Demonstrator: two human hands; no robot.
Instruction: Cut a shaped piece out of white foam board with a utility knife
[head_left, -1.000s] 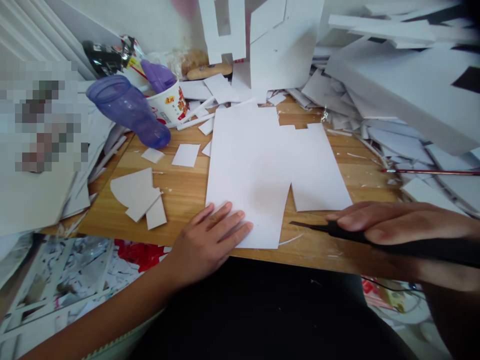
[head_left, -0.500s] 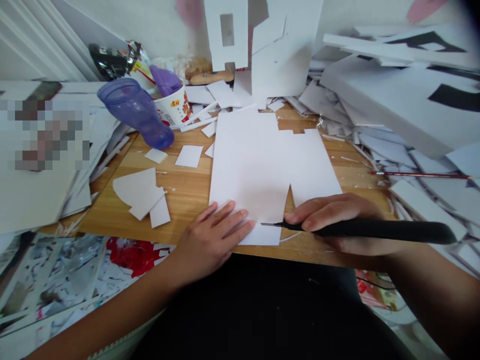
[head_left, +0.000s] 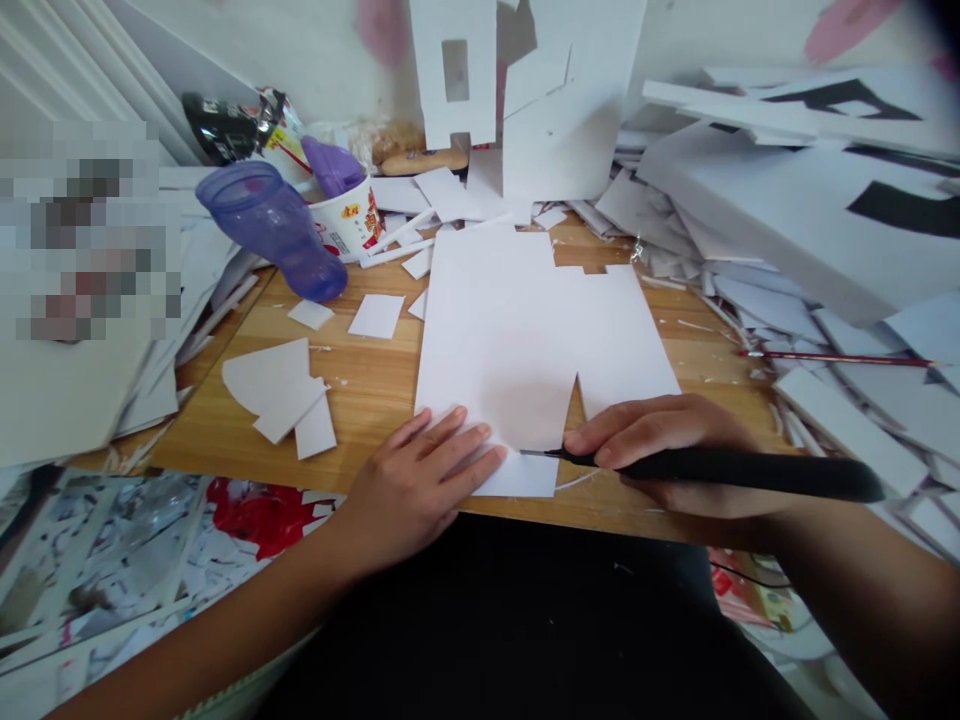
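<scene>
A white board sheet (head_left: 495, 320) lies flat on the wooden table, with notches along its far edge and a narrow V-shaped gap at its near right. My left hand (head_left: 431, 465) rests on the sheet's near left part, fingers spread and pressing down. My right hand (head_left: 667, 435) grips a black-handled knife (head_left: 750, 472) with a thin blade, held almost level and pointing left. The blade is at the sheet's near right portion, its tip close to my left fingertips. Whether the tip has gone through the sheet, I cannot tell.
Cut white pieces (head_left: 277, 385) lie on the table (head_left: 202, 430) at left. Behind them stand a purple translucent bottle (head_left: 277, 225) and a paper cup (head_left: 349, 220). Stacked white offcuts (head_left: 847, 290) and a thin red brush-like stick (head_left: 840, 357) occupy the right. White panels (head_left: 562, 120) stand at the back.
The view has shifted slightly. The rear end of the knife's handle has moved a little left and down; the blade stays at nearly the same spot. My left hand keeps its place on the sheet.
</scene>
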